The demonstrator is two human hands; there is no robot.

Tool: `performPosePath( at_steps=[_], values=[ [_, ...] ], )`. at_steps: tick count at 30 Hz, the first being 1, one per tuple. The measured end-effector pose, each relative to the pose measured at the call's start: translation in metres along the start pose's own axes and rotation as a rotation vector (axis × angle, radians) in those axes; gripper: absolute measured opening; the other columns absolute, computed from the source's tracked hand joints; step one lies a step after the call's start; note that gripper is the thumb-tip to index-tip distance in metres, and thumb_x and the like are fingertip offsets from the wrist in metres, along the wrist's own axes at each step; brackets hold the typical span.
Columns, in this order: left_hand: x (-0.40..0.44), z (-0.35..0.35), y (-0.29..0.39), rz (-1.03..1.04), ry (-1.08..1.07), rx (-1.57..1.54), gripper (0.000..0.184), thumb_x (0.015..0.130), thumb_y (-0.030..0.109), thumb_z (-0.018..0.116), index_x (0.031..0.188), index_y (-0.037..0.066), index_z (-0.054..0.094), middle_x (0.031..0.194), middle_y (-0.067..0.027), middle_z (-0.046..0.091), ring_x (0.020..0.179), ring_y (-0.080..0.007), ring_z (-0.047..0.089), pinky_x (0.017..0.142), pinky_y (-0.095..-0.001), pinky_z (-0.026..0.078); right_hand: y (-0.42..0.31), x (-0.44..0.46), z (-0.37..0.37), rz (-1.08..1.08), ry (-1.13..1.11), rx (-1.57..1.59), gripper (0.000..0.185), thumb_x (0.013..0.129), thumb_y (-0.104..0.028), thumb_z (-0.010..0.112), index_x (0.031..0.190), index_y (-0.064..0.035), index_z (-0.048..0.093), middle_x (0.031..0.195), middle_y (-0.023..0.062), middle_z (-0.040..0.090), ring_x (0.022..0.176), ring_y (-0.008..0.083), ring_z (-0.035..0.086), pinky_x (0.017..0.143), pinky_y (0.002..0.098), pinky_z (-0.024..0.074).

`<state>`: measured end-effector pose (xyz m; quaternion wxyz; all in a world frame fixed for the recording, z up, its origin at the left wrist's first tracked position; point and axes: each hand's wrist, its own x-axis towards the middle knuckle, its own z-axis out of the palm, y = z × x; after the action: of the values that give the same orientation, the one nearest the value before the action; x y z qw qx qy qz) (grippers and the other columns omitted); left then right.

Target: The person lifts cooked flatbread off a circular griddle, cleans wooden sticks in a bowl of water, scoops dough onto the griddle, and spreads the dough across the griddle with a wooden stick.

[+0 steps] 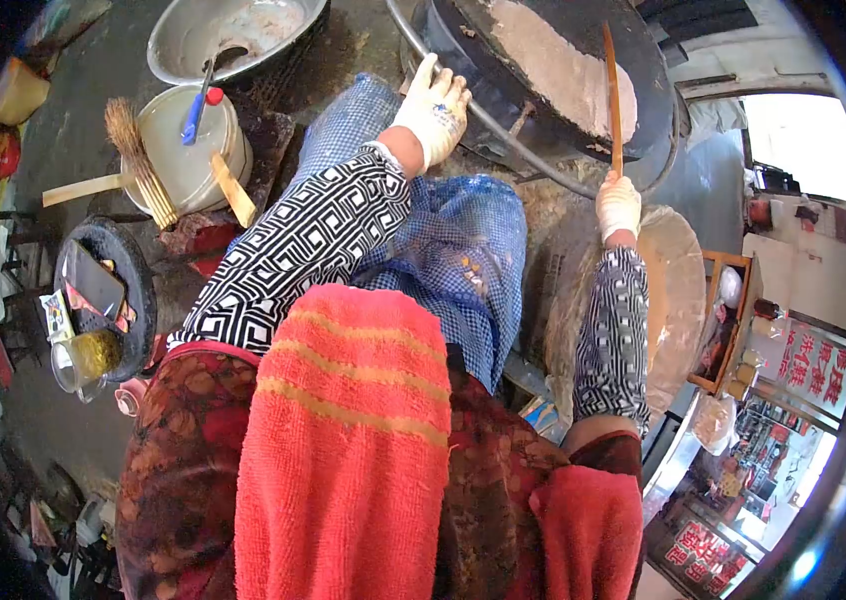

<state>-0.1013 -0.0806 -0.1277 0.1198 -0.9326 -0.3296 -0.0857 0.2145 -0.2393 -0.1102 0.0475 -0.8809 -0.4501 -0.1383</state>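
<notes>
The largest item noted is the round black griddle (478, 75), ahead of the seated worker. Beside it sits a wide tan round (678, 290), its make-up unclear from where I stand. Across to the left are a metal basin (188, 40) and a smaller pale bucket (240, 145). A beige batter-like layer (553, 60) lies across the griddle; dark plate shows alongside it, so coverage is judged partial, with those dark portions uncoated. The long wooden spreader (614, 95) reaches over the layer's outer end. The gloved right hand (619, 208) is closed firmly round its near end. The gloved left hand (433, 112) lies at the metal hoop (493, 125), fingers partly bent; whether it grips cannot be determined.
</notes>
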Motion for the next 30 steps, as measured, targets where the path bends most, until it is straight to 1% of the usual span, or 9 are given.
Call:
performPosePath(
  at_steps=[8,14,16,17,20,22,24,26,30],
  values=[
    [0.007,0.017,-0.023,-0.068,0.094,0.033,0.043,0.086,0.019,0.05,0.126,0.006,0.059,0.134,-0.011,0.056,0.129,-0.0258,0.049,0.115,-0.0589,0.014,0.0,0.002,-0.012,0.128,-0.146,-0.017,0.042,0.098,-0.036,0.041,0.087,-0.0005,0.06,0.084,0.0287,0.065,0.085,0.0456,0.063,0.077,0.0524,0.0496],
    [0.014,0.021,-0.039,-0.13,-0.089,0.038,0.049,0.086,0.027,0.053,0.131,0.007,0.056,0.144,-0.0097,0.048,0.136,-0.0239,0.04,0.114,-0.061,0.01,-0.03,-0.038,-0.006,-0.08,-0.151,0.072,0.033,0.096,-0.034,0.048,0.084,-0.0043,0.058,0.077,0.028,0.063,0.077,0.0474,0.061,0.07,0.0544,0.0484],
    [0.021,0.036,-0.052,-0.129,0.041,0.04,0.046,0.084,0.027,0.055,0.125,0.008,0.059,0.138,-0.0096,0.052,0.132,-0.0234,0.043,0.112,-0.0605,0.015,-0.006,-0.022,-0.01,0.081,-0.12,0.118,0.036,0.095,-0.033,0.049,0.079,-0.0031,0.062,0.077,0.0284,0.063,0.08,0.0452,0.063,0.071,0.0536,0.0489],
    [0.026,-0.017,-0.061,-0.16,-0.247,-0.087,0.047,0.088,0.02,0.045,0.132,0.006,0.053,0.14,-0.0107,0.047,0.135,-0.0272,0.037,0.115,-0.0586,0.009,0.002,-0.008,-0.008,0.077,-0.123,0.066,0.037,0.096,-0.033,0.048,0.079,-0.0032,0.063,0.079,0.028,0.064,0.081,0.0461,0.063,0.071,0.0536,0.0489],
    [0.033,-0.038,-0.063,-0.242,-0.337,-0.078,0.052,0.09,0.021,0.045,0.139,0.004,0.048,0.149,-0.0124,0.039,0.143,-0.0298,0.025,0.114,-0.061,0.006,-0.019,-0.003,-0.027,0.027,-0.105,0.042,0.041,0.096,-0.036,0.047,0.082,-0.002,0.063,0.081,0.0278,0.065,0.083,0.0467,0.063,0.073,0.0531,0.0489],
    [0.033,-0.015,-0.03,-0.208,-0.02,-0.123,0.037,0.082,0.026,0.056,0.114,0.008,0.062,0.125,-0.0086,0.058,0.122,-0.0231,0.049,0.107,-0.0584,0.022,-0.03,-0.012,-0.028,-0.039,-0.075,-0.048,0.043,0.097,-0.038,0.045,0.086,-0.0004,0.062,0.081,0.0277,0.065,0.084,0.0464,0.063,0.076,0.0521,0.049],
    [0.023,-0.015,0.013,-0.003,0.047,-0.217,0.032,0.08,0.026,0.059,0.105,0.007,0.062,0.111,-0.0089,0.061,0.115,-0.0237,0.053,0.104,-0.056,0.028,0.0,-0.004,-0.001,0.006,-0.11,-0.026,0.043,0.097,-0.039,0.044,0.087,-0.0009,0.061,0.081,0.0277,0.065,0.083,0.0465,0.062,0.075,0.0523,0.0489],
    [-0.002,-0.018,0.048,0.042,0.089,-0.223,0.05,0.083,0.031,0.059,0.124,0.002,0.057,0.13,-0.0137,0.057,0.131,-0.0265,0.044,0.115,-0.0578,0.015,0.009,0.01,0.004,0.069,-0.064,0.0,0.039,0.096,-0.038,0.045,0.083,-0.004,0.061,0.082,0.0267,0.066,0.078,0.0465,0.063,0.074,0.0524,0.0504],
    [-0.014,0.0,0.045,0.052,0.065,-0.105,0.059,0.085,0.029,0.056,0.136,0.0,0.048,0.142,-0.016,0.047,0.137,-0.0285,0.038,0.117,-0.0565,0.011,-0.028,-0.003,-0.022,-0.048,-0.065,0.111,0.042,0.098,-0.038,0.044,0.08,-0.0034,0.06,0.079,0.0272,0.064,0.08,0.0474,0.062,0.074,0.0536,0.0483]
  ],
)
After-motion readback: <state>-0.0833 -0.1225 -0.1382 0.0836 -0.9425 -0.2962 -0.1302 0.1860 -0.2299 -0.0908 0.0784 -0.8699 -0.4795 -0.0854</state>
